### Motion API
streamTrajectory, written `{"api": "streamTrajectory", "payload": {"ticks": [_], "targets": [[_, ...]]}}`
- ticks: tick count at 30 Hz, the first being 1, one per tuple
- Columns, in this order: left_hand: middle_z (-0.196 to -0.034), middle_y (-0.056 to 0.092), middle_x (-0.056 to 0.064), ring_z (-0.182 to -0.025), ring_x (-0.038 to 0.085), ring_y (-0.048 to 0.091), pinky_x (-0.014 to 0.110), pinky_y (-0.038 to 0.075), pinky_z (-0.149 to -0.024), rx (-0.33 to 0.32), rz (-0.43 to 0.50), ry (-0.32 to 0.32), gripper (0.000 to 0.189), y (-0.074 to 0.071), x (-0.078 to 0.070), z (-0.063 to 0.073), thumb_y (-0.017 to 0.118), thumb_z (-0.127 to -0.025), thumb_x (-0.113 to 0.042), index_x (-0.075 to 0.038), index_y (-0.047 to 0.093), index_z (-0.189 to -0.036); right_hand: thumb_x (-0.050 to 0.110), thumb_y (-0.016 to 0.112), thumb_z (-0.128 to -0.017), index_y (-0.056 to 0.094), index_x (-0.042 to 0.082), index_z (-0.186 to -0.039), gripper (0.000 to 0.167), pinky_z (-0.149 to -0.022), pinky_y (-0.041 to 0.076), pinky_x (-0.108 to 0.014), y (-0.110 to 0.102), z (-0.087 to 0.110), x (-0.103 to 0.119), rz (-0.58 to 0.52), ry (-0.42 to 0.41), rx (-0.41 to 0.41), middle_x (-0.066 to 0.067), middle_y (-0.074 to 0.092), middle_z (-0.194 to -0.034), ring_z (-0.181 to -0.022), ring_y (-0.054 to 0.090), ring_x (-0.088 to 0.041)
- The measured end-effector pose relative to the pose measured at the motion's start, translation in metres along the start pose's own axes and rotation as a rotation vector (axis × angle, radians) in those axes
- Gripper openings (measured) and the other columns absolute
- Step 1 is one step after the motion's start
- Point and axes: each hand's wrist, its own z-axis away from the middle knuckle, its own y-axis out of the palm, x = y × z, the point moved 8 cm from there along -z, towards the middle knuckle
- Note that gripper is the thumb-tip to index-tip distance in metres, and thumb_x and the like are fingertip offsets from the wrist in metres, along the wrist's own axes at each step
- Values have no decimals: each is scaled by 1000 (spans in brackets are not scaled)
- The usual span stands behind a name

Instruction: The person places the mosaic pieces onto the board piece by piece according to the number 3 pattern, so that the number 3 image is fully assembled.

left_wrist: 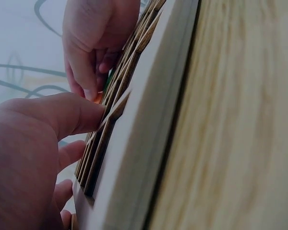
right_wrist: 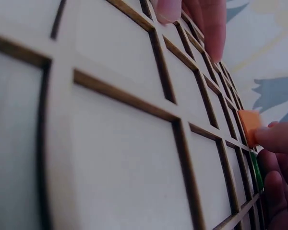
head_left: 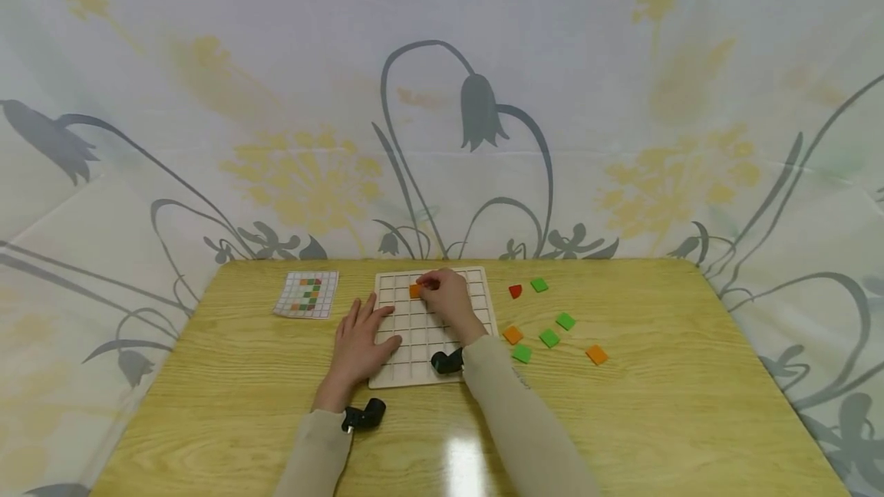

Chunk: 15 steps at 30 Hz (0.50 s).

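A pale wooden grid board (head_left: 407, 370) lies on the table. Near its far edge, my right hand (head_left: 449, 299) pinches an orange square tile (head_left: 414, 291), which stands slightly tilted over a cell in the right wrist view. Just below that orange tile (right_wrist: 249, 127), a green tile (right_wrist: 256, 171) shows beside the curled fingers; whether it is held or lies in a cell I cannot tell. My left hand (head_left: 362, 343) rests spread over the board's left side, its thumb and fingertips touching the grid in the left wrist view.
Left of the board lies a pattern card (head_left: 307, 295) with coloured squares on a grid. Loose tiles lie to the right: a red rounded piece (head_left: 516, 291), several green squares (head_left: 549, 338) and two orange squares (head_left: 597, 354). A patterned curtain (head_left: 442, 175) hangs behind the table.
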Motion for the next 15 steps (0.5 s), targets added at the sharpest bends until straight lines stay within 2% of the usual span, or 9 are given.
{"api": "streamTrajectory", "payload": {"ticks": [5,9,15], "targets": [[-164,21,13,-151,37,6,62,6,-115,5,4,-4,56,0,0,-1,65,-92,-33,-13,54,-144,9,71,-90,78,7,-101,13,-79,53,-36,0,0,0,-24,14,20,-7,64,-97,-88,62,-22],[-164,21,13,-151,38,7,62,6,-115,-3,6,-1,56,-1,-1,0,66,-92,-33,-12,54,-143,10,70,-92,77,6,-104,15,-82,53,-37,-5,-2,-1,-68,18,49,-6,69,-100,-91,64,-23],[-163,22,14,-150,39,8,62,7,-115,-5,9,-1,56,-2,-2,0,66,-92,-31,-12,55,-143,6,68,-93,76,3,-107,17,-83,53,-40,-21,-1,-5,-118,17,53,-6,71,-100,-92,65,-23]]}}
